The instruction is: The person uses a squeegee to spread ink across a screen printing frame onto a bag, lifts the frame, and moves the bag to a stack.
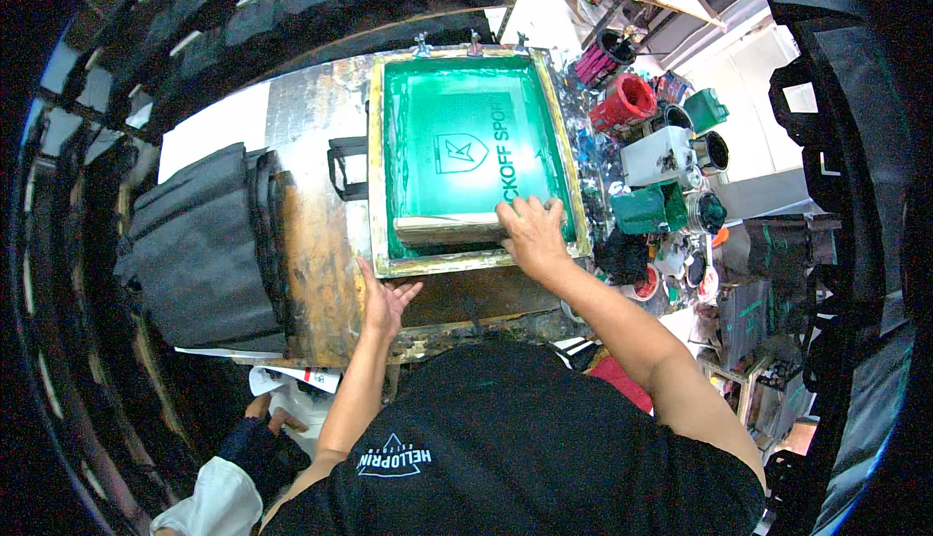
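Observation:
A wooden-rimmed printing screen (377, 147) with green mesh and a dark shield emblem and lettering lies on the worktable. Across its near end rests a wooden squeegee (442, 229). My right hand (535, 237) has its fingers curled over the squeegee's right part, hiding that end. My left hand (383, 301) is just below the screen's near left corner, fingers and thumb apart; whether it touches the rim I cannot tell. From under the screen's left side sticks out a black handle (337, 172), like a bag's. What it belongs to is covered by the screen.
A stack of dark bags (199, 235) lies left on the stained table (326, 244). Paint containers crowd the right, including a red tub (632, 97) and a green one (649, 207). Clamps (474, 45) line the screen's far edge. Another person's hands (267, 414) show at lower left.

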### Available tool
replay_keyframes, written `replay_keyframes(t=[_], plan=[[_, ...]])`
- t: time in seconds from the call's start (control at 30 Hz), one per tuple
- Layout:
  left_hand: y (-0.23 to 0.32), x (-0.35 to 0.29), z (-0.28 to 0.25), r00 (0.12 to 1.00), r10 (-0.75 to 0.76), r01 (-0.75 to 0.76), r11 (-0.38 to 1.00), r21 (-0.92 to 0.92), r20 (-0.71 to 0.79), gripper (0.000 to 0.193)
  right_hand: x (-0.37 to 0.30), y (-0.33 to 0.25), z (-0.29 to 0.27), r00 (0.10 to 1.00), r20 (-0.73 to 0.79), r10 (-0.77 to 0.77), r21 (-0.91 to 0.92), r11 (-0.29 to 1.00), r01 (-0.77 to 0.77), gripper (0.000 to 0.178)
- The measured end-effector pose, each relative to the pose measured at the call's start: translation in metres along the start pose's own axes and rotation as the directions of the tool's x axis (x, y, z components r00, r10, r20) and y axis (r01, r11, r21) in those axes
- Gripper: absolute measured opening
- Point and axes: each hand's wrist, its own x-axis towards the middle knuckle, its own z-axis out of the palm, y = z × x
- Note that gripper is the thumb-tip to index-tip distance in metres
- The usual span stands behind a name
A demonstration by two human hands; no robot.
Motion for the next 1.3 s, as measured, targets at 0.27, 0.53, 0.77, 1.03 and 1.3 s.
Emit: replay_keyframes(t=[0.27, 0.53, 0.77, 1.03, 1.3], plan=[[0.009, -0.006, 0.005, 1.000, -0.026, 0.026, 0.998, 0.052, -0.004, 0.110, 0.116, 0.055, 0.042, 0.988, -0.151, 0.042, -0.064, 0.997, -0.052, 0.042], [0.015, -0.008, 0.021, 0.983, -0.051, 0.058, 0.998, 0.037, -0.177, 0.108, 0.251, 0.131, 0.080, 0.967, -0.249, 0.053, -0.159, 0.983, -0.095, 0.054], [0.001, 0.008, 0.010, 0.959, -0.157, 0.140, 0.986, -0.088, -0.235, 0.119, 0.294, 0.158, 0.060, 0.997, -0.041, 0.071, -0.077, 0.994, -0.074, 0.066], [0.068, 0.015, 0.017, 0.931, -0.266, 0.343, 0.398, 0.851, -0.251, 0.070, 0.260, 0.164, 0.053, 0.987, -0.135, 0.088, -0.051, 0.994, -0.096, 0.063], [0.155, 0.154, 0.121, 0.606, 0.664, -0.496, -0.115, 0.861, 0.438, 0.045, 0.281, 0.159, 0.051, 0.966, -0.258, 0.024, -0.086, 0.995, -0.048, 0.059]])
